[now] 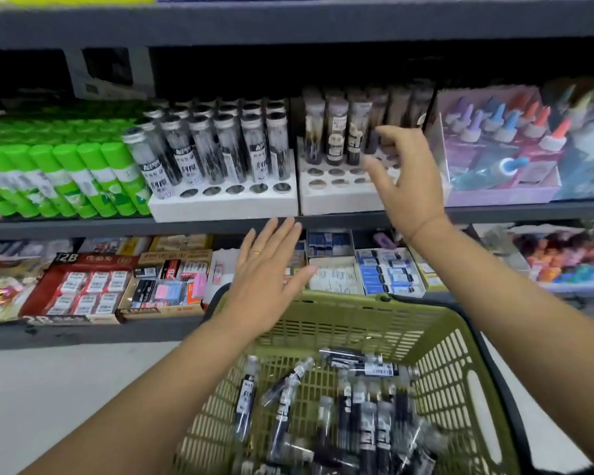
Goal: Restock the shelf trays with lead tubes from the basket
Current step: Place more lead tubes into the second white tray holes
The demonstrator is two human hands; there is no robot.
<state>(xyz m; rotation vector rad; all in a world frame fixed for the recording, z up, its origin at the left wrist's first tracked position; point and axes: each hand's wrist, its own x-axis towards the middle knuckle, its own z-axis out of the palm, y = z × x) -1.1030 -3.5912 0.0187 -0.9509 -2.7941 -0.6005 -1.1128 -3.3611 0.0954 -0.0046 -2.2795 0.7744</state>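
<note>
A green plastic basket (439, 341) sits in front of me, holding several clear lead tubes (367, 416) with black labels. Two white shelf trays stand side by side on the middle shelf. The left tray (220, 204) carries several upright tubes (227, 145), and its front row of holes is bare. The right tray (333, 200) has tubes (336, 135) only at the back. My right hand (402, 183) hovers over the right tray with fingers spread and loosely bent, holding nothing. My left hand (268, 272) is flat with fingers straight, above the basket's far rim.
Green glue sticks (66, 176) fill the shelf left of the trays. A box of small bottles with coloured caps (501, 145) stands at the right. The lower shelf holds eraser boxes (90, 286) and small blue-and-white packs (384, 272). Pale floor lies at the left.
</note>
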